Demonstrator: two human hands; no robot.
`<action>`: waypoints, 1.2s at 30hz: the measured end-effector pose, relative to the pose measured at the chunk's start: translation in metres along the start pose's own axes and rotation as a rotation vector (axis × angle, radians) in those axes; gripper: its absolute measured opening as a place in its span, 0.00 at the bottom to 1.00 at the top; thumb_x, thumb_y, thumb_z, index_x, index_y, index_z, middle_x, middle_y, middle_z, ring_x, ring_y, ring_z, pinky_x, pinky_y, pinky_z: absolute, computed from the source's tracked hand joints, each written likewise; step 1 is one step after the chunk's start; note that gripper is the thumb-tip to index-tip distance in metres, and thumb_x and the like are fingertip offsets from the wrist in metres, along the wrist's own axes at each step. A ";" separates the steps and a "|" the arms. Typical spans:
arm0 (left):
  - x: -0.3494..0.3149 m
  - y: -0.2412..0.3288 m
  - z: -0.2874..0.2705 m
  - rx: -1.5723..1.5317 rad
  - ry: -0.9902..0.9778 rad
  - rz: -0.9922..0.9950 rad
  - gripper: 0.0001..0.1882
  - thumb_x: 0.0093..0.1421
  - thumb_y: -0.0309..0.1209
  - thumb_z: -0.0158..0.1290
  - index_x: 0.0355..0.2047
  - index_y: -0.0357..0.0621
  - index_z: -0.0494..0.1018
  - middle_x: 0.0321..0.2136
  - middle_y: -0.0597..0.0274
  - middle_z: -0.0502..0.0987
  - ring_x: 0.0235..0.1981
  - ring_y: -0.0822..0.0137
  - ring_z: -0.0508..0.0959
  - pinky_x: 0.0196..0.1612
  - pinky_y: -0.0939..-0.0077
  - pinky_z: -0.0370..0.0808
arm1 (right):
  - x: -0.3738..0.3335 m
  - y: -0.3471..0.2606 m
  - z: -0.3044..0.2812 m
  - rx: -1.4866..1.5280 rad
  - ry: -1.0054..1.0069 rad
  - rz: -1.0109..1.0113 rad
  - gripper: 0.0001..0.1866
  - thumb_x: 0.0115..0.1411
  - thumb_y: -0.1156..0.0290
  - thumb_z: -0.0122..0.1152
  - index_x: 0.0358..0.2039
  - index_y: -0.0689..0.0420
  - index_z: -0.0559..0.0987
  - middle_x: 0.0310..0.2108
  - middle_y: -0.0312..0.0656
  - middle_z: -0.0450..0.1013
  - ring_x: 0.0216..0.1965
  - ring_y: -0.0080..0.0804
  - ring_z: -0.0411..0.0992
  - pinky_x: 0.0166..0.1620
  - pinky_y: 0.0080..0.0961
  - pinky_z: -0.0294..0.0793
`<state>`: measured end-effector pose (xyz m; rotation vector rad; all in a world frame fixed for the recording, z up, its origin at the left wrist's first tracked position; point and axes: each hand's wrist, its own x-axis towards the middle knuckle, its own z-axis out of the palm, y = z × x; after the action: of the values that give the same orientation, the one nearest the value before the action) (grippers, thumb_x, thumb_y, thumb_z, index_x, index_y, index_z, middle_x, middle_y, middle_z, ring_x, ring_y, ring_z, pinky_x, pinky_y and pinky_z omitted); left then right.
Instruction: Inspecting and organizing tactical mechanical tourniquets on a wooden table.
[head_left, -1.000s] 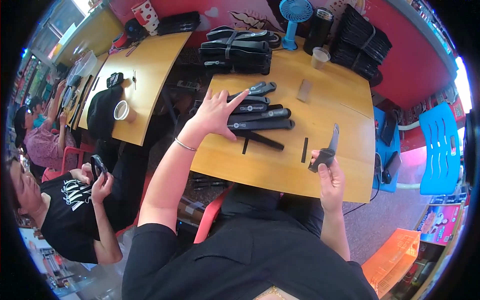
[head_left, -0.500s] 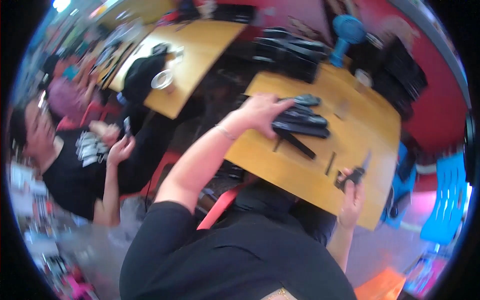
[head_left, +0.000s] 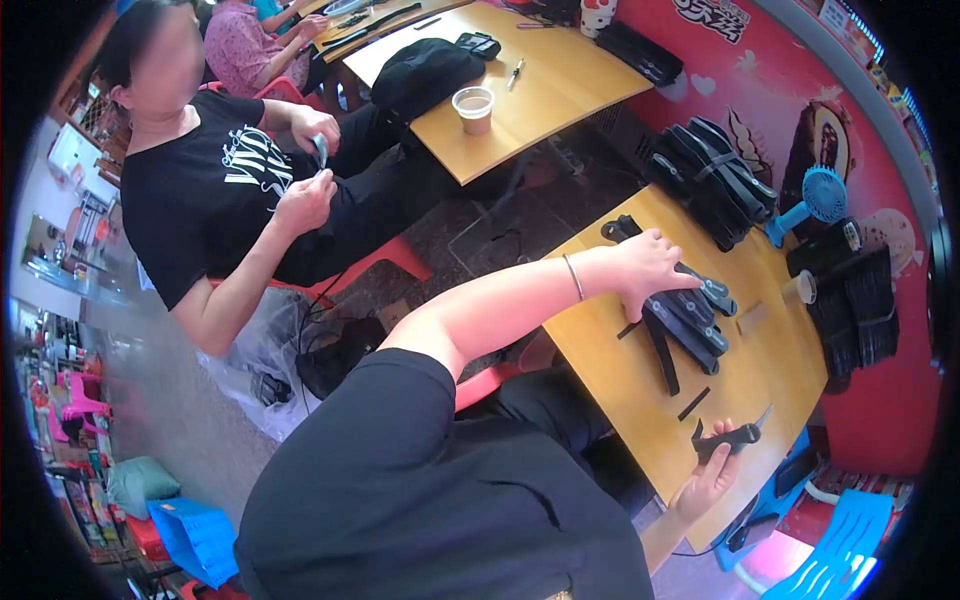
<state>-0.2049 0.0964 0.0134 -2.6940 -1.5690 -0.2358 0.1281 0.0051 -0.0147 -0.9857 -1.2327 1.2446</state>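
My left hand (head_left: 655, 272) reaches across the table with thumb and fingers spread over a pile of black straps (head_left: 690, 325). Some straps in the pile have grey ends, and the palm hides part of it. One longer black strap (head_left: 660, 355) hangs off the pile toward me. Near the table's right front edge, my right hand (head_left: 715, 470) is closed on a black-handled knife (head_left: 735, 440). Its thin blade points away from me. A dark piece also sticks out by the fingers; whether it belongs to the knife, I cannot tell.
A short black strip (head_left: 694, 403) lies between my hands. Behind the pile are a bundle of black straps (head_left: 715, 175), a blue handheld fan (head_left: 822, 195) and a stack of black pieces (head_left: 855, 320). Left, a seated person (head_left: 230, 190) works near another table (head_left: 550, 100) holding a cup (head_left: 473, 110).
The view has swung left and steadied, so things sit lower and further right. My left hand is still over the strap pile, and my right hand still holds the knife.
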 end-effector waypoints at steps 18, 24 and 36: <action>-0.003 0.055 -0.006 -0.610 0.515 0.155 0.28 0.46 0.41 0.65 0.45 0.41 0.73 0.38 0.53 0.75 0.42 0.52 0.75 0.45 0.62 0.72 | 0.001 -0.002 0.010 -0.028 -0.034 0.025 0.17 0.69 0.69 0.45 0.55 0.61 0.69 0.48 0.45 0.72 0.44 0.26 0.71 0.50 0.26 0.70; -0.027 0.132 0.006 -1.205 0.465 -0.007 0.19 0.51 0.39 0.63 0.37 0.38 0.75 0.30 0.55 0.75 0.34 0.59 0.77 0.37 0.68 0.74 | -0.002 -0.006 0.031 -0.130 -0.209 0.051 0.16 0.68 0.74 0.45 0.53 0.65 0.70 0.48 0.45 0.72 0.49 0.30 0.70 0.54 0.27 0.69; -0.032 0.148 0.015 -1.220 0.580 -0.167 0.14 0.49 0.29 0.64 0.34 0.39 0.75 0.33 0.57 0.75 0.34 0.63 0.76 0.36 0.73 0.74 | -0.005 -0.024 0.053 -0.673 -0.247 -0.201 0.08 0.60 0.77 0.56 0.39 0.66 0.77 0.34 0.46 0.75 0.36 0.34 0.74 0.40 0.25 0.70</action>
<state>-0.0905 -0.0036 0.0029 -2.5348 -1.6983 -2.3634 0.0793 -0.0073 0.0149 -1.1594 -1.9649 0.8128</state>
